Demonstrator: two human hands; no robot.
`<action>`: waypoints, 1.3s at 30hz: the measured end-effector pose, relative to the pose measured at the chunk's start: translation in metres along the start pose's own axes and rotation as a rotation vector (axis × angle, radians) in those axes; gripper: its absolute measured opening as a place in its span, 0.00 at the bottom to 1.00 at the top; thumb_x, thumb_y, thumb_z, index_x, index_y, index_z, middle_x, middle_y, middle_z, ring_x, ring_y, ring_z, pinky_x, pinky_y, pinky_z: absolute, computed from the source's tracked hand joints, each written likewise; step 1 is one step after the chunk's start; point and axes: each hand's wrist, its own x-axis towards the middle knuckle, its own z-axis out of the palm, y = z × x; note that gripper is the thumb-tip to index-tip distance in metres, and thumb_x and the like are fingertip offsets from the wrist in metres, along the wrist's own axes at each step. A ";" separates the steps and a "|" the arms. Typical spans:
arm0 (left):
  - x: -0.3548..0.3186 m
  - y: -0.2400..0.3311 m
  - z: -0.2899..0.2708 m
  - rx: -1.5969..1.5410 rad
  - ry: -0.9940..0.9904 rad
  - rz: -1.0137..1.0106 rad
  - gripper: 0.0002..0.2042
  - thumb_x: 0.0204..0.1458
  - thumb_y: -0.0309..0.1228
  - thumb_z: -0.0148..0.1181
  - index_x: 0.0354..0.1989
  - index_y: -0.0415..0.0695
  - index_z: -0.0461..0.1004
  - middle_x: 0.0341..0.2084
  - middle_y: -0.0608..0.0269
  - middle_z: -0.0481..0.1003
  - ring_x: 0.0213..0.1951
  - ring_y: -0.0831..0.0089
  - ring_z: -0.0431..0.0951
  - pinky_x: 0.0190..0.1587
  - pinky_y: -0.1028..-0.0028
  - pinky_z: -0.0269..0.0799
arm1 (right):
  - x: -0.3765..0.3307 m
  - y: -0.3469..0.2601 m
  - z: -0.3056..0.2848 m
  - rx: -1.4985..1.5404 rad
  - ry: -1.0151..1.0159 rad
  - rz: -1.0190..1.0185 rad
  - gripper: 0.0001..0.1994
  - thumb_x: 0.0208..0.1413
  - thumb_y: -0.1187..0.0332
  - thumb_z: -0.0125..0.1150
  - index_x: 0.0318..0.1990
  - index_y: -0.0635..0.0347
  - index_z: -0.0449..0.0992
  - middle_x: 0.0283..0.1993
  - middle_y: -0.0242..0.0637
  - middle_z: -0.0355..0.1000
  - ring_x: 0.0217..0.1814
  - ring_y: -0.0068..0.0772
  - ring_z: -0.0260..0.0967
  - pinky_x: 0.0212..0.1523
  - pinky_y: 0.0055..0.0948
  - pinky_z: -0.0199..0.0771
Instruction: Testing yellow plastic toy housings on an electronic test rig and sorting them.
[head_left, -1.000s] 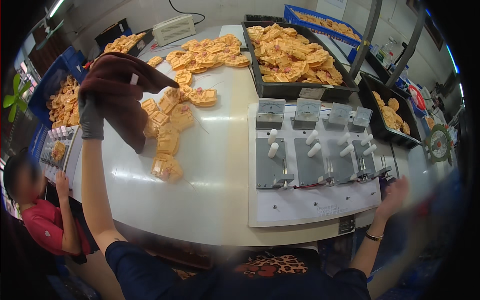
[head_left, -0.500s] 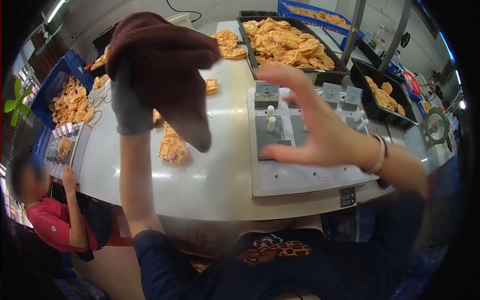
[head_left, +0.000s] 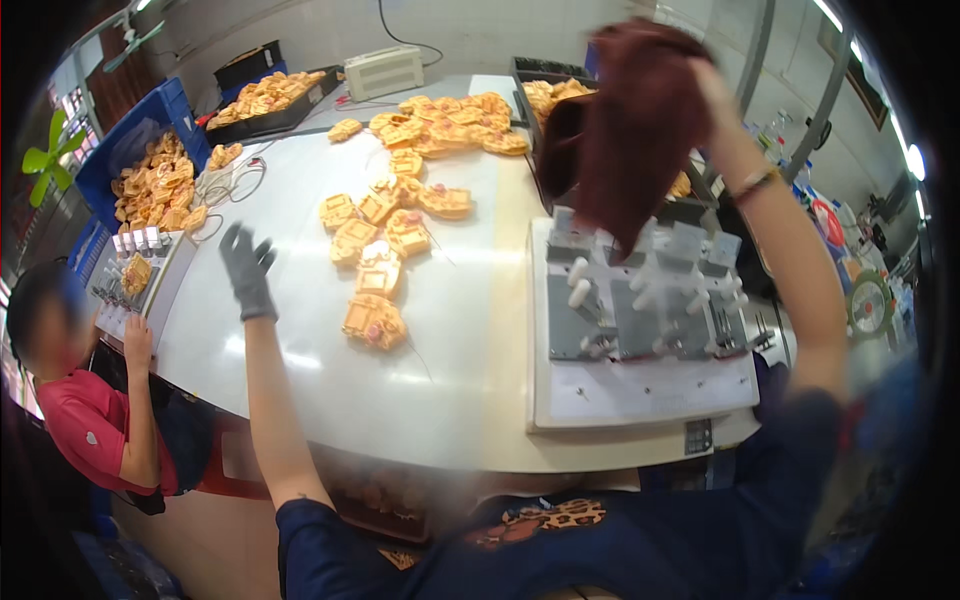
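Note:
A dark maroon cloth (head_left: 635, 140) hangs, partly blurred, from my bare right hand (head_left: 715, 105), whose fingers close on its upper right side. Below the cloth stands a white-and-grey test fixture (head_left: 640, 390) with white knobs and small meters; the cloth covers part of its back edge. My left hand (head_left: 250, 275), in a grey glove, is open with fingers spread and holds nothing, over the left part of the table. Between my hands lie several orange-yellow plastic casings (head_left: 380, 270) in a rough column, the nearest with a thin wire trailing from it.
More casings fill a blue crate (head_left: 95, 180) at the left and a black tray (head_left: 300, 118) behind it. A beige box-shaped instrument (head_left: 385, 72) stands at the back. At left a co-worker in a red shirt (head_left: 110, 420) handles another fixture (head_left: 165, 280).
The maroon cloth has passed from my left hand to my right and moved right, above the fixture. My left hand has let go and lowered. The view has shifted, showing more casings.

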 end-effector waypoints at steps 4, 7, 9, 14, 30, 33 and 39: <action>0.035 -0.056 -0.123 0.900 0.403 0.223 0.24 0.57 0.45 0.50 0.56 0.42 0.59 0.51 0.48 0.65 0.53 0.54 0.67 0.53 0.62 0.64 | 0.004 -0.067 -0.051 0.086 0.594 -0.386 0.28 0.64 0.52 0.21 0.62 0.59 0.58 0.60 0.47 0.61 0.64 0.49 0.57 0.64 0.51 0.57; 0.038 -0.088 -0.122 1.004 0.400 0.337 0.27 0.55 0.47 0.50 0.56 0.40 0.60 0.52 0.45 0.65 0.53 0.51 0.66 0.55 0.61 0.63 | 0.003 -0.150 -0.152 -0.040 0.951 -0.960 0.25 0.60 0.59 0.50 0.60 0.66 0.58 0.60 0.48 0.61 0.54 0.40 0.67 0.54 0.38 0.71; 0.028 -0.092 -0.128 1.236 0.327 0.382 0.27 0.54 0.48 0.51 0.57 0.44 0.59 0.53 0.45 0.63 0.54 0.51 0.65 0.55 0.63 0.63 | 0.031 -0.154 -0.157 -0.328 1.353 -1.177 0.32 0.54 0.57 0.56 0.59 0.73 0.58 0.60 0.56 0.58 0.53 0.46 0.67 0.54 0.37 0.68; 0.011 -0.079 -0.083 1.473 0.021 0.090 0.28 0.53 0.49 0.51 0.60 0.54 0.54 0.59 0.49 0.56 0.61 0.55 0.57 0.63 0.49 0.45 | 0.175 -0.170 -0.192 -0.713 1.382 -1.528 0.30 0.51 0.57 0.58 0.52 0.77 0.63 0.53 0.63 0.65 0.52 0.52 0.67 0.54 0.39 0.66; 0.016 -0.091 -0.114 1.444 0.039 0.092 0.25 0.51 0.45 0.54 0.57 0.51 0.61 0.55 0.50 0.62 0.58 0.54 0.60 0.60 0.59 0.52 | 0.238 0.297 0.076 -1.040 -0.877 0.165 0.12 0.56 0.70 0.52 0.46 0.61 0.73 0.30 0.25 0.69 0.31 0.17 0.60 0.31 0.20 0.63; 0.020 -0.094 -0.117 1.430 0.008 0.112 0.25 0.51 0.45 0.53 0.57 0.50 0.61 0.54 0.50 0.63 0.58 0.54 0.60 0.60 0.59 0.53 | 0.208 0.260 0.084 -0.987 -1.066 0.315 0.13 0.51 0.74 0.50 0.45 0.66 0.72 0.32 0.33 0.74 0.31 0.24 0.72 0.36 0.23 0.72; 0.018 -0.098 -0.118 1.503 0.002 0.233 0.22 0.54 0.43 0.51 0.54 0.45 0.64 0.49 0.52 0.68 0.53 0.55 0.66 0.56 0.61 0.61 | 0.177 0.202 0.074 -1.022 -0.969 0.313 0.16 0.55 0.69 0.52 0.51 0.60 0.71 0.44 0.34 0.72 0.48 0.24 0.70 0.48 0.25 0.69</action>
